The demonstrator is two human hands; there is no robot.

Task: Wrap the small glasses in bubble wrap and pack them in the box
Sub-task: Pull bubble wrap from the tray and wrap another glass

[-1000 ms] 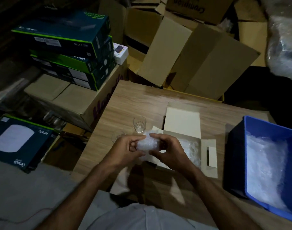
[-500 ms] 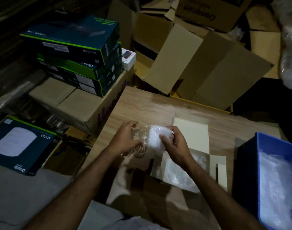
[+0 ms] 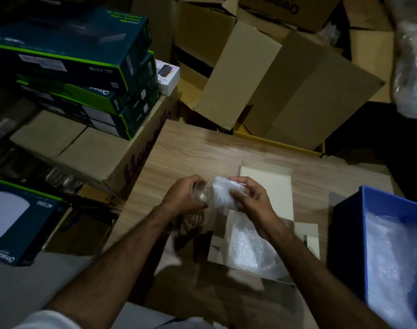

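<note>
- over the bench, left hand grips a small glass
- right hand fingers pinch a bubble wrap bundle touching the glass
- open white box just beside, bubble wrap inside

pale wood-grain table. white box holding clear, dotted bubble wrap. bright blue bin at right. dark teal cartons edged lime green at far left, on plain brown cardboard. clear glass.
</note>
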